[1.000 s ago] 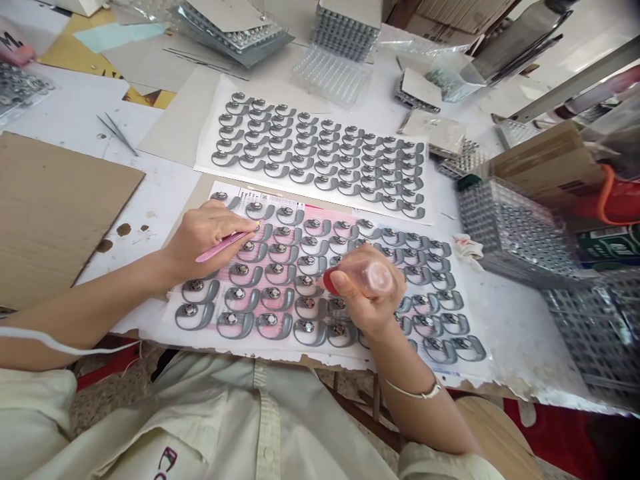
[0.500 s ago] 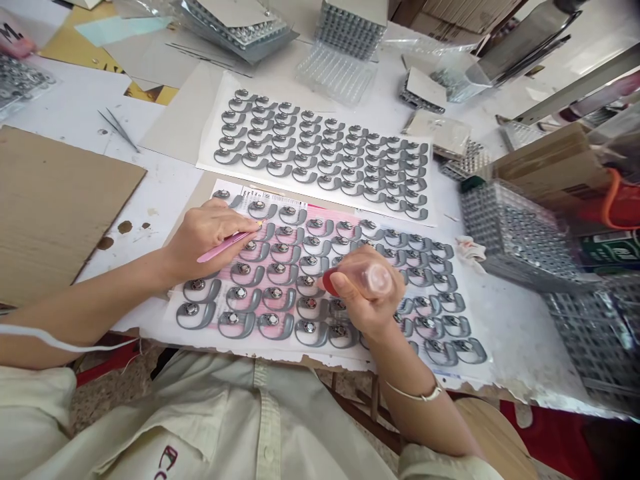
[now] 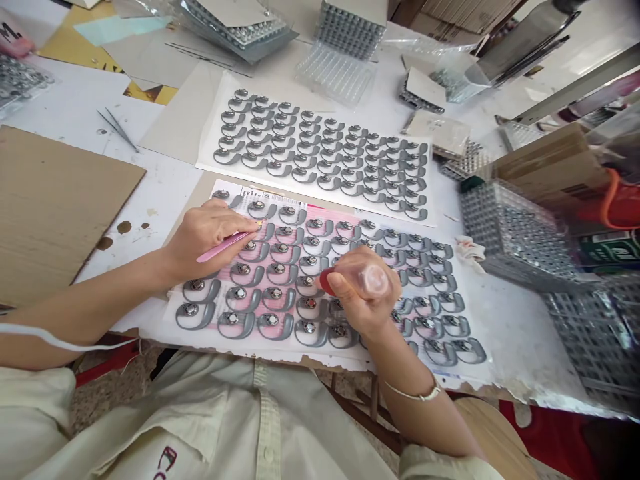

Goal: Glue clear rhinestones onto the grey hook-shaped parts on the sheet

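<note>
My left hand [image 3: 207, 237] is closed around pink tweezers [image 3: 226, 247], whose tips point right over the left part of a sheet of parts. In my right hand [image 3: 370, 293] is a squeeze bottle [image 3: 367, 279] of clear plastic with a red cap, tilted so its nozzle points left and down. Under both hands lies the near sheet [image 3: 173, 313], carrying rows of grey curved bands with round metal settings. One band near the nozzle has a red centre [image 3: 310, 303]. My right hand and the bottle hide several bands in the middle.
Behind the near sheet lies a second sheet [image 3: 207, 150] with similar bands. Metal tweezers [image 3: 119, 130] and a cardboard piece [image 3: 55, 207] are at left. Clear boxes of small metal parts [image 3: 520, 233] stand at right, beside a crumpled tissue [image 3: 470, 252].
My right hand and the bottle have shifted very slightly to the left. My left hand and its tweezers have hardly moved.
</note>
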Tool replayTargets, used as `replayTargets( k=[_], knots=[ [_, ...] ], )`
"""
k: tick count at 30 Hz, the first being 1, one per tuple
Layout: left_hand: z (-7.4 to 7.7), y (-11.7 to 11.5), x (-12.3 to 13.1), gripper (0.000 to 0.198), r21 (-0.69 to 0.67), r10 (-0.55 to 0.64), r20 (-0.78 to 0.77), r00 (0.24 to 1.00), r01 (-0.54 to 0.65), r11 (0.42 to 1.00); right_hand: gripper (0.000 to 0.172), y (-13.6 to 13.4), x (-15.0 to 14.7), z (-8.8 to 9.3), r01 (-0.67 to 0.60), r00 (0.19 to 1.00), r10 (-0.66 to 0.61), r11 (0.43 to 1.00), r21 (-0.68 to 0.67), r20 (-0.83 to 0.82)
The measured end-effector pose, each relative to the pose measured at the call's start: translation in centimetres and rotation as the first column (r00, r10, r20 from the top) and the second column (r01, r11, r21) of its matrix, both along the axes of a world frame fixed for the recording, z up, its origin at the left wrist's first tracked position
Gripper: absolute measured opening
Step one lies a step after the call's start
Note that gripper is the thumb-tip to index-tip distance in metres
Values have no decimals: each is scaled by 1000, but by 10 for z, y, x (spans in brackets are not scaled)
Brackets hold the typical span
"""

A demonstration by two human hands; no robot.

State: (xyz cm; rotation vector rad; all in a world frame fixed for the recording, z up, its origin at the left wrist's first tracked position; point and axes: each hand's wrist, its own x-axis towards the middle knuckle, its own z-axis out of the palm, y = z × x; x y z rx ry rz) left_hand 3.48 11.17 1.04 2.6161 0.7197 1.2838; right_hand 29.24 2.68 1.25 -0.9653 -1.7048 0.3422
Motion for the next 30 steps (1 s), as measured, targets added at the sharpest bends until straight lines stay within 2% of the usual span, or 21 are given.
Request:
replayTargets(
  k=[6, 14, 17, 20, 22, 24, 26, 28, 29, 30],
  knots=[
    [-4, 1, -2, 14, -28, -6, 4, 1000, 6, 1000, 14, 1, 0, 0, -8, 1000, 8, 1000, 22, -1],
    [-11, 2, -6, 13, -206, 30, -48, 998, -40, 978, 11, 1, 1, -3, 8, 1000, -8, 1000, -13, -23],
    [-13, 3, -6, 14, -302, 29, 8, 1000, -25, 953, 17, 4, 4, -4, 97, 981, -101, 995, -32, -168],
    [-9, 2, -4, 11, -395, 119, 70, 990, -82, 915, 31, 11, 9, -4, 220, 889, -236, 972, -87, -393],
    [-2, 3, -4, 9, -472, 218, 122, 968, -137, 871, 36, 16, 14, -1, 217, 792, -298, 953, -210, -533],
    [7, 7, -6, 12, -592, 314, 186, 931, -149, 792, 37, 20, 19, 3, 150, 691, -327, 937, -314, -644],
    [17, 15, -13, 15, -674, 378, 244, 893, -124, 728, 39, 23, 22, 10, 102, 623, -322, 937, -334, -713],
    [25, 22, -21, 20, -730, 418, 307, 855, -70, 680, 40, 23, 25, 17, 99, 594, -300, 948, -302, -746],
    [28, 24, -26, 23, -778, 448, 337, 828, -23, 628, 40, 22, 26, 19, 103, 581, -296, 951, -292, -758],
    [31, 26, -32, 27, -840, 488, 352, 799, 39, 542, 39, 21, 27, 22, 120, 560, -305, 950, -289, -770]
  ],
)
